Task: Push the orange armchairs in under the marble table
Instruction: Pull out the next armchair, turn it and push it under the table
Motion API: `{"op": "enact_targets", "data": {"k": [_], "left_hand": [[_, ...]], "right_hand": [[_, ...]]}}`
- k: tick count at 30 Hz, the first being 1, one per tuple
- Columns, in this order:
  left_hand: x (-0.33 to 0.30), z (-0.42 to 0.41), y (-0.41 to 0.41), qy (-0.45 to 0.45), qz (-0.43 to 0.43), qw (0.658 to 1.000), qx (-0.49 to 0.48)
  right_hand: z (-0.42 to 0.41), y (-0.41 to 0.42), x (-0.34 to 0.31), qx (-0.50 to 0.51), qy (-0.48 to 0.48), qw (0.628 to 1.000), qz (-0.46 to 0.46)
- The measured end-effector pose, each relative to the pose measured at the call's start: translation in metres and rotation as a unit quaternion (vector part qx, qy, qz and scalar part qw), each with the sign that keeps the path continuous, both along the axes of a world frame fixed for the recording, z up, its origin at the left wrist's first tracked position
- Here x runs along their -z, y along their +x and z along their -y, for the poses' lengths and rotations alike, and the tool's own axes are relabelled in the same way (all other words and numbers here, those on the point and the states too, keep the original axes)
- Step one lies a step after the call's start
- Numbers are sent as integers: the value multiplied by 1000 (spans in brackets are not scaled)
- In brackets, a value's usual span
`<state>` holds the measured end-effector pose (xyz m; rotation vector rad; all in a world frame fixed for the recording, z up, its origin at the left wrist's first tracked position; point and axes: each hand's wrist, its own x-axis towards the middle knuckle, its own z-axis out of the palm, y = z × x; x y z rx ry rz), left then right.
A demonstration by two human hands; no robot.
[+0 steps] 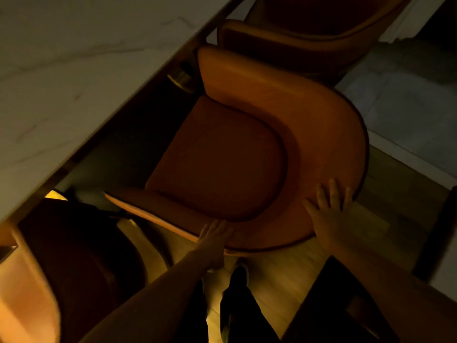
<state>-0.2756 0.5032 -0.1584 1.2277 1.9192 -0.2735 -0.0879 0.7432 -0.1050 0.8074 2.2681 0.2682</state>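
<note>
An orange armchair (247, 134) with a curved back stands in the middle, its open front facing the marble table (61, 70) at the upper left. Its seat is clear of the table's edge. My left hand (212, 235) lies on the near armrest where it meets the back. My right hand (329, 209) rests flat with fingers spread on the curved backrest rim. A second orange armchair (309, 45) stands at the top beside the table. A third orange armchair (61, 268) sits at the lower left, partly under the table's edge.
A brass-tipped table leg (181, 79) shows under the table edge near the middle chair's far arm. My feet and dark trousers (237, 293) stand on pale wood flooring. Grey tiled floor (408, 107) lies at the right. A dark piece of furniture (333, 305) sits at the lower right.
</note>
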Motion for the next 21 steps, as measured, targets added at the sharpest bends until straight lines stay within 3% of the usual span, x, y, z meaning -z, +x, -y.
{"op": "enact_targets", "data": {"k": [9, 16, 21], "left_hand": [[11, -1, -24, -12, -33, 999, 38], [10, 29, -57, 19, -136, 990, 25], [15, 38, -66, -6, -179, 984, 16]], "right_hand": [[-3, -11, -3, 13, -4, 999, 29], [-3, -6, -1, 10, -12, 1000, 15], [-3, -7, -6, -8, -17, 999, 33]]}}
